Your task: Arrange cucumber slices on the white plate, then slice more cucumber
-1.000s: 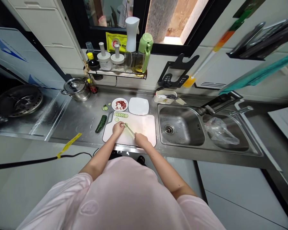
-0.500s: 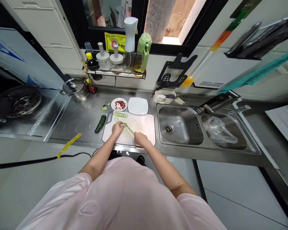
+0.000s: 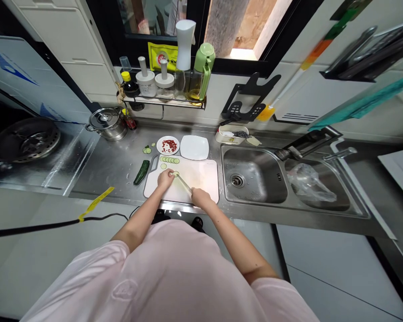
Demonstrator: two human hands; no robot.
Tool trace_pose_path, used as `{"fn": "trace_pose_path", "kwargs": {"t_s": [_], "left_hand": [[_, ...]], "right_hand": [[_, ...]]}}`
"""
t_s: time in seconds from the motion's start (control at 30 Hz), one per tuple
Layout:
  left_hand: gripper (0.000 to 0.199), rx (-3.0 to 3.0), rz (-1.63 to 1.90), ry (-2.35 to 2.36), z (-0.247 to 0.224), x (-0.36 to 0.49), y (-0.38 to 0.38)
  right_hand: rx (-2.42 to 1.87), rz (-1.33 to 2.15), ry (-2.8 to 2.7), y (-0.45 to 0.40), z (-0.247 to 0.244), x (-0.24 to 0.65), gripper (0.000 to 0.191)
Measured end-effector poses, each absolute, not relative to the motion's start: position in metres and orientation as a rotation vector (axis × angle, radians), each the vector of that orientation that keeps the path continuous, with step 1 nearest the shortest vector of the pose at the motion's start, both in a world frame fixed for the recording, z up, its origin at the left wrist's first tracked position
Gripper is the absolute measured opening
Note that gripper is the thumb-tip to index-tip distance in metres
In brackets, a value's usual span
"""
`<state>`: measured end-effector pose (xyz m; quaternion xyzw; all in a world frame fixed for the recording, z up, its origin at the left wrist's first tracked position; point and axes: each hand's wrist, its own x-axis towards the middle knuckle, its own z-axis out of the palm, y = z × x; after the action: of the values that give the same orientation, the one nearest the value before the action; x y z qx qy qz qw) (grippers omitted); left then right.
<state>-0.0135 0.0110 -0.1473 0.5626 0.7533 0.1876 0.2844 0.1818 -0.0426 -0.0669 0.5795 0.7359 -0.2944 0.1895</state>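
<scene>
My left hand (image 3: 165, 179) rests on a white plastic cutting board (image 3: 201, 176), shut on a short cucumber piece (image 3: 176, 174). My right hand (image 3: 200, 199) is shut on the handle of a kitchen knife (image 3: 184, 183), whose pale, glare-washed blade reaches to that piece. A row of cucumber slices (image 3: 169, 160) lies at the board's far edge, with one loose slice (image 3: 163, 166) nearby. A dark green cucumber length (image 3: 141, 172) lies on the steel counter left of the board.
Beyond the board stand a small round plate of chopped red food (image 3: 168, 145) and a square white plate (image 3: 194, 147). A steel sink (image 3: 251, 174) lies right, with a plastic bag (image 3: 310, 183) in its second basin. A steel pot (image 3: 106, 125) stands back left.
My right hand and the knife have shifted slightly right and toward me. The left hand stays on the cucumber piece.
</scene>
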Motion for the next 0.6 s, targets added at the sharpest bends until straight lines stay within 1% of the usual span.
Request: {"fn": "trace_pose_path", "kwargs": {"t_s": [0.27, 0.6], "left_hand": [[0.023, 1.507, 0.515, 2.000, -0.146, -0.014, 0.010], [0.022, 1.526, 0.508, 2.007, -0.145, -0.014, 0.010]], "right_hand": [[1.636, -0.866, 2.042, -0.051, -0.065, 0.188, 0.028], [1.670, -0.899, 2.059, -0.055, -0.061, 0.197, 0.023]]}}
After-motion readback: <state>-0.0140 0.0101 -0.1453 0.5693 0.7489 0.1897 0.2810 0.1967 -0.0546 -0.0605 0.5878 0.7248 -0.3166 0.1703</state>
